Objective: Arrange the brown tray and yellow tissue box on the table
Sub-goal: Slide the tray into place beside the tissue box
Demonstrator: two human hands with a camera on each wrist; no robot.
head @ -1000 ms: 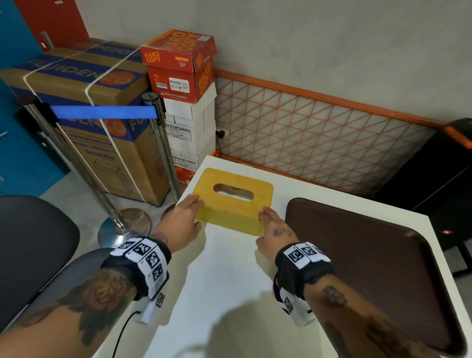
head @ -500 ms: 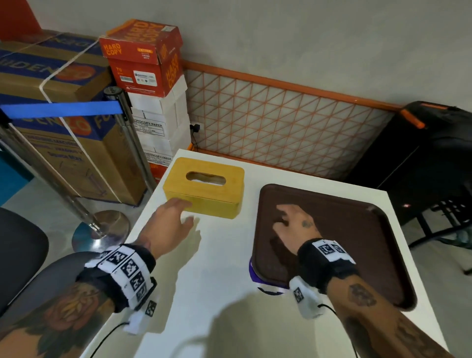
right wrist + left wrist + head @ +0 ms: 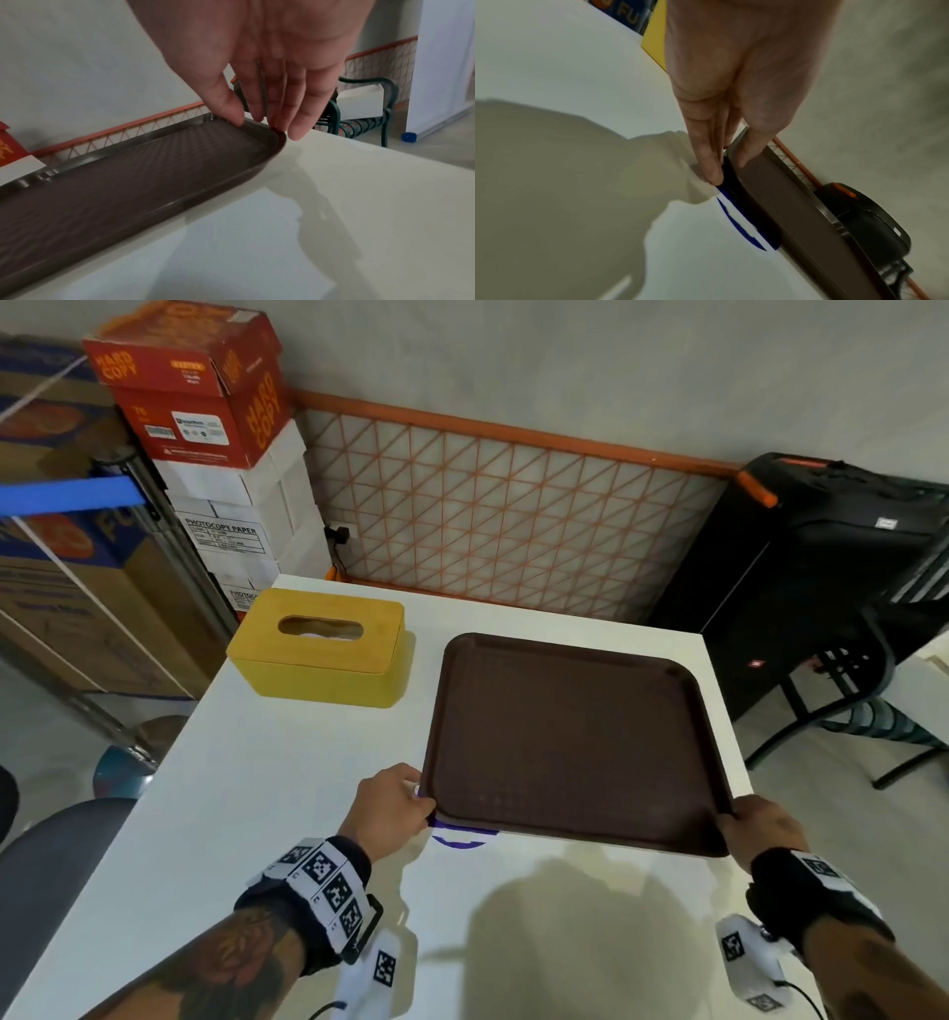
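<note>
The tray [image 3: 575,742] lies flat on the right half of the white tabletop [image 3: 257,814], its near edge over a blue mark [image 3: 462,840] on the surface. Both hands now pinch its near corners. The left hand [image 3: 393,806] is at the near-left corner: in the left wrist view its thumb lies on the rim while the fingers [image 3: 706,154], pressed together, reach down beside and under the edge. The right hand [image 3: 760,832] is at the near-right corner, thumb inside the rim and fingers [image 3: 298,121] close together on the outside of it.

Half a second ago the left hand hovered near the box [image 3: 321,647] and the right lay flat inside the tray; a second ago both hands were on the box's near edge. Since then both have moved back to the tray's near corners. The box stands alone at the far-left corner of the tabletop, slot upward, near the tray but apart from it.

A stack of paper cartons [image 3: 215,454] stands beyond the tabletop on the left, a black speaker [image 3: 821,557] on the right.
</note>
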